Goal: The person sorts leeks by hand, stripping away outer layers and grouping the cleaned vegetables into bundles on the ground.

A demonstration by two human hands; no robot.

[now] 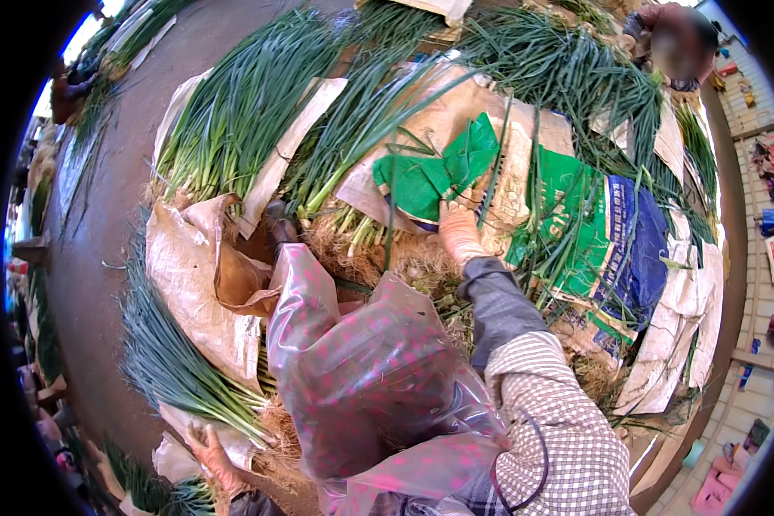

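My right hand (461, 230), on a forearm in a checked sleeve with a grey cuff, is at the lower edge of a folded green woven plastic sack piece (430, 185). Its thumb side lies on the piece; the other fingers are partly hidden and look closed on it. At the lower left, my left hand (218, 460) has its fingers apart with nothing visible in them. It is near the root ends of a bundle of green onions (185, 357), partly wrapped in tan sacking (198, 284). A pink-spotted clear plastic apron (378, 370) covers my lap.
More green onions (249, 103) lie in rows beyond, with pale sacking strips (297, 146) across them. To the right is a green and blue printed sack (589, 228) under loose leaves. Another person (684, 47) is at the upper right. Brown floor (95, 284) runs along the left.
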